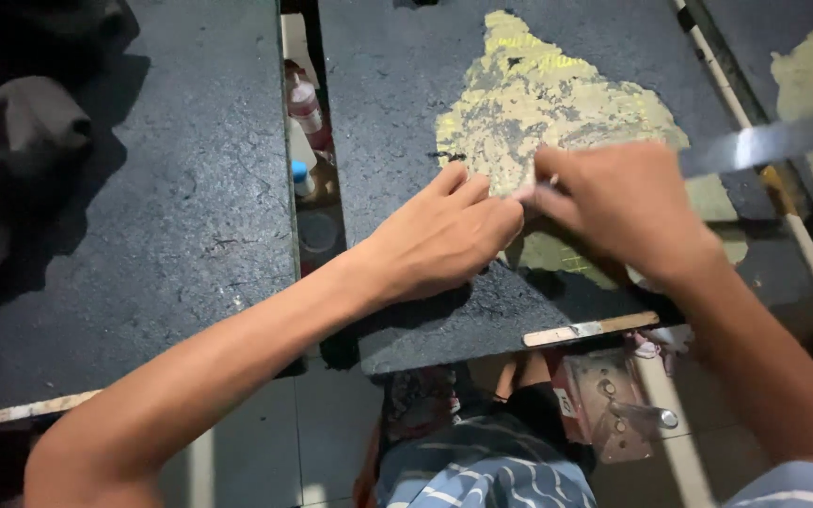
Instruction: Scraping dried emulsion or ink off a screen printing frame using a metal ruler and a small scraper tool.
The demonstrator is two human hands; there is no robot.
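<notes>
Pinched fingers of the right hand (628,207) clamp a small pale object (527,192); its kind cannot be told. Left hand (444,240), fingers together, touches it over the yellow-stained dark board (397,85), right of centre.
</notes>
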